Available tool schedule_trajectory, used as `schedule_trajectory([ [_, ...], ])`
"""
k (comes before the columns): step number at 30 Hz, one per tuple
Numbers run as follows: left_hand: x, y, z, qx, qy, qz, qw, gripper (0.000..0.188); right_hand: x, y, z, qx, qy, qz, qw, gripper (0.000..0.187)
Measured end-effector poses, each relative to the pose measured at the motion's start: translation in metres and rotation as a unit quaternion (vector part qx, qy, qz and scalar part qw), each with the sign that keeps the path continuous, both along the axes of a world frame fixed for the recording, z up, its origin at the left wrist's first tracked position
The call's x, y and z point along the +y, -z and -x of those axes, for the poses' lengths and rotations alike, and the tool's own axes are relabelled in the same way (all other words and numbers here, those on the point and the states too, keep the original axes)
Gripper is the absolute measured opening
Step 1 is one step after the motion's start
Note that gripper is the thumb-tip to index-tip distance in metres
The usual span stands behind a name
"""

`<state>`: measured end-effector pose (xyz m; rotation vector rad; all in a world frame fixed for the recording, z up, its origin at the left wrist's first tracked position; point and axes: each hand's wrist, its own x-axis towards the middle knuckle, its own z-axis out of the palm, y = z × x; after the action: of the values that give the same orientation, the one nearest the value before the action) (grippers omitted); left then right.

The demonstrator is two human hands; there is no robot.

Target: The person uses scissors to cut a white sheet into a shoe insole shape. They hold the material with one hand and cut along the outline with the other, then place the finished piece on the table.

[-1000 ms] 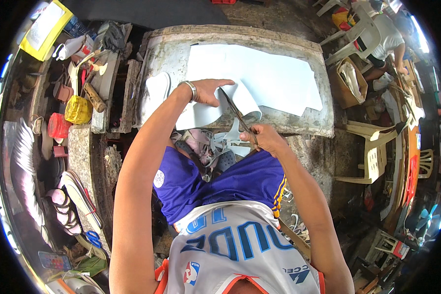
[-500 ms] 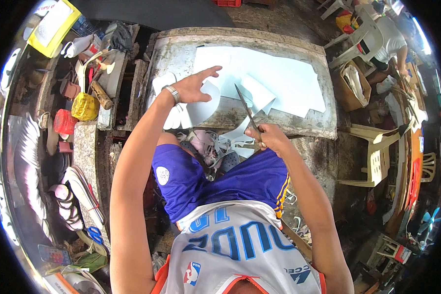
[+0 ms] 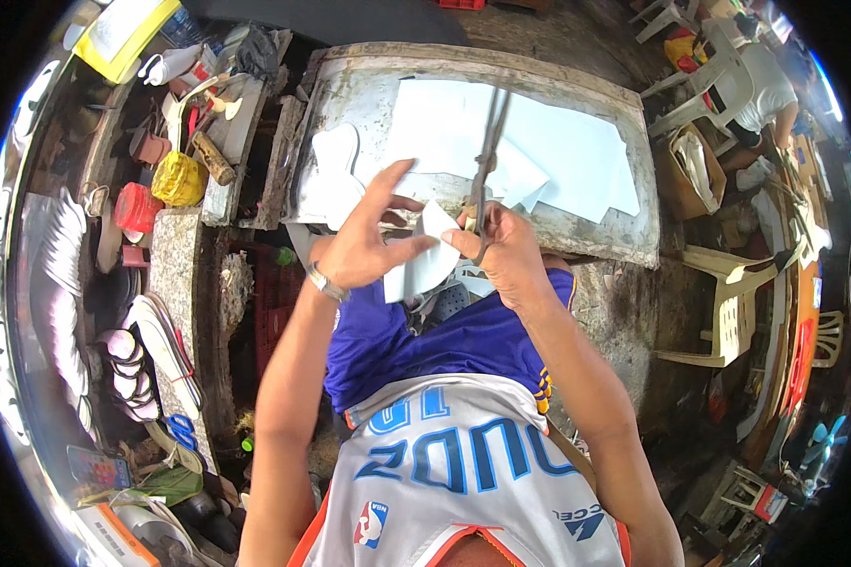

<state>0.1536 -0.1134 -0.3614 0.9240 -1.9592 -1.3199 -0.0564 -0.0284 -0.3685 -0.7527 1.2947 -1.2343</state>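
Note:
In my right hand [image 3: 501, 250] are dark long-bladed scissors [image 3: 488, 156], their slightly blurred blades pointing away over the table. The thumb of that hand also meets the edge of a curved white cut piece of sheet [image 3: 432, 269]. My left hand [image 3: 369, 231], with a watch at its wrist, has its thumb across the same piece; the middle fingers curl beside it and the index finger sticks out. Beyond both hands a large white sheet [image 3: 577, 156] lies on the worktable [image 3: 638, 222]. Sole-shaped white cut pieces [image 3: 336, 156] lie together on the table's left.
White offcuts [image 3: 473, 280] hang by my lap. At the left, a wooden bench [image 3: 175, 283] stands near a yellow container [image 3: 179, 180], a red container [image 3: 137, 208] and blue-handled scissors [image 3: 182, 432]. Plastic chairs [image 3: 723, 307] stand at the right, where another person [image 3: 766, 85] sits.
My left hand has come back toward me and taken hold of a white cut piece. My right hand has risen slightly, turning the scissors upright. Fewer pieces show at the table's left.

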Motion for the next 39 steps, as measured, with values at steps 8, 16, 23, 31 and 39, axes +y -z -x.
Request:
schedule_trajectory([
  [8,0.077,0.038,0.002,0.327,-0.132,-0.557,0.752,0.066,0.011,-0.006,-0.023,-0.031,0.089,0.056,0.994,0.028],
  [16,0.072,0.01,0.016,0.445,-0.256,-0.298,0.805,0.091,0.033,-0.008,-0.047,-0.082,0.12,0.056,0.988,0.027],
  [23,0.067,0.001,0.014,0.345,-0.366,-0.077,0.861,0.061,0.054,0.011,-0.044,-0.078,0.028,0.04,0.996,0.03],
  [31,0.066,0.004,-0.001,0.297,-0.424,-0.015,0.855,0.042,0.1,0.036,-0.049,0.015,-0.132,0.005,0.991,0.058],
  [39,0.073,0.003,0.006,0.259,-0.436,0.011,0.862,0.04,0.093,0.023,-0.053,0.103,-0.132,0.014,0.986,0.067],
])
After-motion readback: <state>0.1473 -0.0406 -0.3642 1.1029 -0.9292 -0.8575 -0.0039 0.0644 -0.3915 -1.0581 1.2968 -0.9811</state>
